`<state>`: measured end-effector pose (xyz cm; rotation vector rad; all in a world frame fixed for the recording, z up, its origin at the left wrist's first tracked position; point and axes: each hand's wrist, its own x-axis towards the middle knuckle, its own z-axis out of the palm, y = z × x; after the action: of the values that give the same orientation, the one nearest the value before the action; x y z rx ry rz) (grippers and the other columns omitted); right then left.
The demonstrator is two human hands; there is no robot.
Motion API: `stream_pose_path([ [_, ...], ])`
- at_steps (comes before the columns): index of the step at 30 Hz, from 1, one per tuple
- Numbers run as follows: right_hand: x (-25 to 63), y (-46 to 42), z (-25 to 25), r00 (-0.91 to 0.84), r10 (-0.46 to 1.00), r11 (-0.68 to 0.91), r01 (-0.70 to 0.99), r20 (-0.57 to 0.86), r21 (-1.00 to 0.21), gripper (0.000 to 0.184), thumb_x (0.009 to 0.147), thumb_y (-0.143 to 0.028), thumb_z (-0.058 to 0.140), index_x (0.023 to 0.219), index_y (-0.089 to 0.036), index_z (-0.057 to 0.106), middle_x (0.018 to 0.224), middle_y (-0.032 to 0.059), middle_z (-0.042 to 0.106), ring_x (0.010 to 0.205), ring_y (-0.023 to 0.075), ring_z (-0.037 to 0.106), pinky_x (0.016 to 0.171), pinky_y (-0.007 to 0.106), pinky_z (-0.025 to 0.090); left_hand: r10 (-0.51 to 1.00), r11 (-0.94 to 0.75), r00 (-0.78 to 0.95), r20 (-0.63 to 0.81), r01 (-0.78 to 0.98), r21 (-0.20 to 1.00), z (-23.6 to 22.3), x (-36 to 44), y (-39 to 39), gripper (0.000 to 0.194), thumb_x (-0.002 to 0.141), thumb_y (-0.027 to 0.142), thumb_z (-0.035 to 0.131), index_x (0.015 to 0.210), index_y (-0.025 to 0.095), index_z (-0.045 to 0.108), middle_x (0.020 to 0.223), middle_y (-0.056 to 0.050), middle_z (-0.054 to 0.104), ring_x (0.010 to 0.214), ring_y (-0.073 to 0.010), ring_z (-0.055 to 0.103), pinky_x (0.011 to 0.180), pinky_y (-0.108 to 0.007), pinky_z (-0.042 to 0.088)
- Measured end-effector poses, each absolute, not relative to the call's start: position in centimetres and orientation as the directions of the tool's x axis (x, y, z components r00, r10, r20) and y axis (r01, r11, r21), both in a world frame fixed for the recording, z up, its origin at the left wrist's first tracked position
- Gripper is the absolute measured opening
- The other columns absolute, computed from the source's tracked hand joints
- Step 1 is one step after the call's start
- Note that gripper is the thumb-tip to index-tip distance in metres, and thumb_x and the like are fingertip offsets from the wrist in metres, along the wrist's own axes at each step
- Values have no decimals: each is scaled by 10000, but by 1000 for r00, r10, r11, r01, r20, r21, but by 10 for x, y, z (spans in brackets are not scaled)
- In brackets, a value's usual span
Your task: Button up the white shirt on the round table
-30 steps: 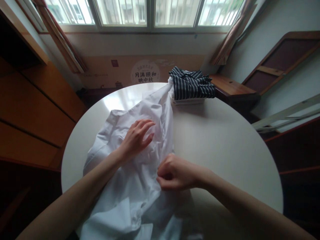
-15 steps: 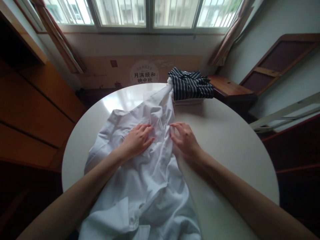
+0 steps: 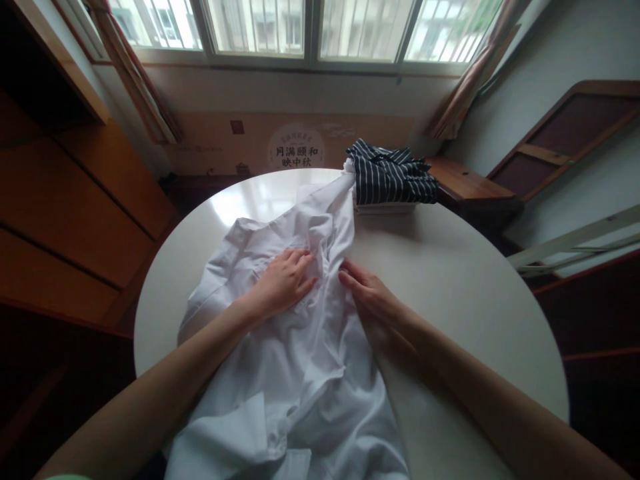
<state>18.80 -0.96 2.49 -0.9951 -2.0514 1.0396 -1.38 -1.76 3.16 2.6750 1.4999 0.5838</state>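
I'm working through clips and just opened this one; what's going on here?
A person is handling a white garment, perhaps a shirt, spread wrinkled over a round white table. The left hand rests open on top of it, while the right hand is at its right edge; whether that hand grips the cloth is unclear. A dark striped garment tops a stack at the table's far side.

The garment (image 3: 300,360) lies on the table (image 3: 480,300) with the left hand (image 3: 286,283) on it and the right hand (image 3: 373,293) at its right edge, a clothes stack (image 3: 393,181) on the table's far side, the window (image 3: 257,27) beyond, and cabinets (image 3: 80,193) to the left.
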Motion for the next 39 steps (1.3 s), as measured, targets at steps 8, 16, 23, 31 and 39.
stream_pose_path([
  [8,175,-22,25,-504,855,194,96,120,-976,477,709,-281,601,1161,-223,459,1184,80,538,1011,190,552,829,353,475,819,-558,495,289,805,201,35,-14,-17,313,800,250,450,1098,156,476,1142,-103,504,1077,-230,448,924,-400,395],
  [16,176,-19,21,-455,862,375,271,225,-887,285,706,-198,551,980,-174,477,947,53,577,836,148,556,707,281,466,822,-553,496,280,814,180,34,-14,-17,340,802,264,456,1120,146,471,1175,-104,486,1103,-228,431,956,-392,376],
  [23,178,-19,20,-441,859,459,440,259,-772,181,691,-227,533,823,-188,417,684,-35,477,583,95,438,541,220,365,821,-552,491,292,814,182,31,-16,-16,344,816,295,441,1131,161,468,1186,-96,482,1103,-223,433,956,-392,378],
  [31,178,-21,20,-449,861,460,485,240,-744,166,705,-237,493,794,-204,357,639,-53,426,541,90,393,511,209,311,789,-606,544,285,763,225,38,-13,-18,290,841,292,407,1085,154,485,1161,-83,502,1080,-211,445,934,-359,389],
  [39,177,-22,18,-434,862,473,500,263,-725,167,713,-236,482,766,-210,326,623,-55,414,529,91,398,508,207,298,757,-653,576,308,689,316,43,-13,-21,308,863,380,366,1017,164,523,1105,-71,544,1028,-191,482,886,-328,401],
])
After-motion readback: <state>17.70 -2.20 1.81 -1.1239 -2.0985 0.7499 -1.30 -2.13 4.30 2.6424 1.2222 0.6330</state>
